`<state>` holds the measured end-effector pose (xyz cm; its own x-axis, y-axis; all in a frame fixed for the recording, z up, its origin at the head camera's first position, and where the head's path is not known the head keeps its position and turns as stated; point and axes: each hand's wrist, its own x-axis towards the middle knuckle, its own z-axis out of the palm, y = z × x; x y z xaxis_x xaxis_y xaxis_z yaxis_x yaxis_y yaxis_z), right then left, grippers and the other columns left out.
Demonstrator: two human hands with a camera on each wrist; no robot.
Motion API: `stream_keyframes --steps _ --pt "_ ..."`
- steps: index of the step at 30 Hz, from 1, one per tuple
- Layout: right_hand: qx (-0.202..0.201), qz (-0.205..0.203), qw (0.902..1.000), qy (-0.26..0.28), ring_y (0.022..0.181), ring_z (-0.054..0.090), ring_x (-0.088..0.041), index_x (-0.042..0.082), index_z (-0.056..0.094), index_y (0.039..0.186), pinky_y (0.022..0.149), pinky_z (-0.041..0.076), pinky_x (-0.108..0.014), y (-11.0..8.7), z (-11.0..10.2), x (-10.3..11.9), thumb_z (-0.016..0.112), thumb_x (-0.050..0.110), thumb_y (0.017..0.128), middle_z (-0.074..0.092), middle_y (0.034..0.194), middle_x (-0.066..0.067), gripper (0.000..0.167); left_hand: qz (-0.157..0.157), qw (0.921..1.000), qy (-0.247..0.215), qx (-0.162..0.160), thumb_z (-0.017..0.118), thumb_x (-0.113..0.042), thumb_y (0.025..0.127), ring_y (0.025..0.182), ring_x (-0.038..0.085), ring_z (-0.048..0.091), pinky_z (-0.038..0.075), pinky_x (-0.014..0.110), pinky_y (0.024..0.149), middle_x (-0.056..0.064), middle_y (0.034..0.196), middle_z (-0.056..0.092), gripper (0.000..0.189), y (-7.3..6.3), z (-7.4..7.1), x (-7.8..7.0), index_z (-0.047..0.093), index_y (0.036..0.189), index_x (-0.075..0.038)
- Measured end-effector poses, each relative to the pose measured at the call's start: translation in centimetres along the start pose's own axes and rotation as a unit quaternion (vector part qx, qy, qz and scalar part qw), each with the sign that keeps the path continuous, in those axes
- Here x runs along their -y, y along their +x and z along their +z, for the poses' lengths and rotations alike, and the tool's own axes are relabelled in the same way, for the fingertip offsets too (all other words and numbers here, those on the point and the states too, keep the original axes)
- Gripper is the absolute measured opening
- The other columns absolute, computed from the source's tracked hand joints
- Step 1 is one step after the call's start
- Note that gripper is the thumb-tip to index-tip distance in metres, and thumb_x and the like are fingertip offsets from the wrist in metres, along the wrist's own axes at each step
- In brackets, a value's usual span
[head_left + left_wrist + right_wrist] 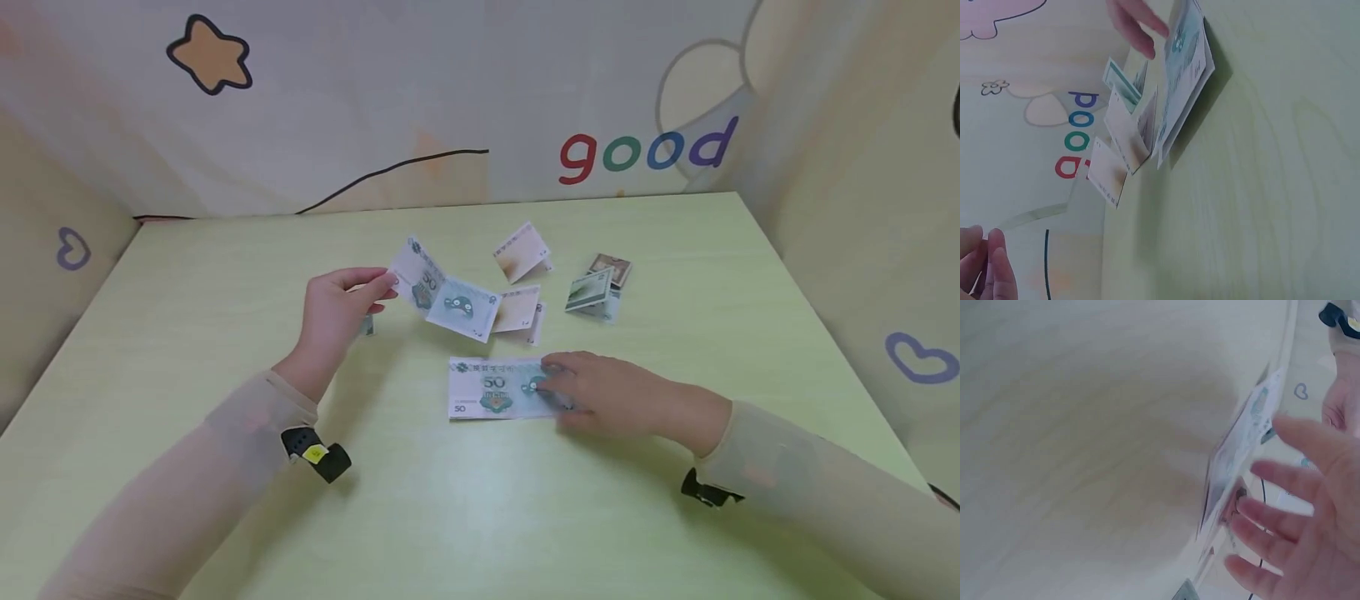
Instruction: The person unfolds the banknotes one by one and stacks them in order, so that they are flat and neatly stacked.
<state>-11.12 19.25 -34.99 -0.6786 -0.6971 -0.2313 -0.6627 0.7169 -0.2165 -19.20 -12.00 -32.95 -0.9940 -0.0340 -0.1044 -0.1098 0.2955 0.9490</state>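
Observation:
My left hand (341,317) pinches the left end of a creased 50 banknote (459,307) between thumb and fingers. The note hangs above the table with its folded middle showing. In the left wrist view those pinching fingertips (996,240) appear at the lower left. Flat on the table lies a small stack of banknotes (487,392), a 50 on top. Over the stack's right end, my right hand (615,396) has its fingers spread loosely, covering part of the top note. The right wrist view shows these fingers (1275,515) apart from one another beside the stack (1241,444).
Behind the stack stand folded banknotes: a pale one (521,252), another pale one (519,308) partly behind the held note, and a green one (591,292) beside a brown note (613,268). A small green piece (367,325) shows by my left hand. A printed curtain backs the table.

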Motion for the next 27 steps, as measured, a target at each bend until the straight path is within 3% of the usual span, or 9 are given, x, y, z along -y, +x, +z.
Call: stream_keyframes --steps 3,6,10,19,27 --pt "-0.038 0.063 0.9973 0.008 0.124 0.042 -0.031 0.006 0.055 0.129 0.097 0.040 -0.047 0.4 -0.6 0.1 0.060 0.031 0.091 0.046 0.136 -0.014 0.046 0.002 0.9996 -0.024 0.016 0.066 -0.028 0.087 0.097 0.024 0.063 0.052 0.023 0.077 0.010 0.107 0.066 0.036 -0.7 0.4 0.3 0.066 0.114 -0.004" --pt "-0.102 0.125 0.9863 0.032 0.122 0.045 -0.030 0.007 0.056 0.127 0.093 0.044 -0.047 0.6 -1.2 0.3 0.060 0.033 0.091 0.051 0.132 -0.012 0.045 -0.008 0.9988 -0.041 0.027 0.067 -0.028 0.087 0.097 0.022 0.064 0.052 0.023 0.078 0.009 0.106 0.066 0.035 -1.3 0.8 0.5 0.066 0.113 -0.004" --pt "-0.161 0.159 0.9723 0.059 0.123 0.045 -0.031 0.006 0.054 0.130 0.093 0.043 -0.049 0.9 -1.7 0.7 0.062 0.037 0.089 0.050 0.132 -0.014 0.051 -0.018 0.9978 -0.052 0.038 0.066 -0.027 0.087 0.098 0.024 0.063 0.052 0.024 0.077 0.008 0.105 0.067 0.034 -2.1 1.2 0.7 0.066 0.113 -0.005" --pt "-0.145 0.176 0.9686 0.099 0.128 0.037 -0.032 0.006 0.038 0.142 0.096 0.041 -0.050 1.8 -1.8 1.0 0.070 0.045 0.080 0.039 0.142 -0.015 0.080 -0.042 0.9923 -0.088 0.076 0.066 -0.021 0.088 0.102 0.030 0.062 0.051 0.024 0.080 0.009 0.105 0.066 0.031 -3.7 2.3 0.6 0.066 0.113 -0.003" --pt "-0.131 0.164 0.9733 0.092 0.128 0.036 -0.032 0.000 0.037 0.141 0.099 0.038 -0.048 2.3 -1.1 0.8 0.073 0.045 0.077 0.037 0.143 -0.017 0.087 -0.063 0.9839 -0.126 0.110 0.065 -0.017 0.088 0.102 0.029 0.062 0.051 0.025 0.081 0.009 0.107 0.066 0.029 -4.9 3.8 0.5 0.065 0.113 -0.002"
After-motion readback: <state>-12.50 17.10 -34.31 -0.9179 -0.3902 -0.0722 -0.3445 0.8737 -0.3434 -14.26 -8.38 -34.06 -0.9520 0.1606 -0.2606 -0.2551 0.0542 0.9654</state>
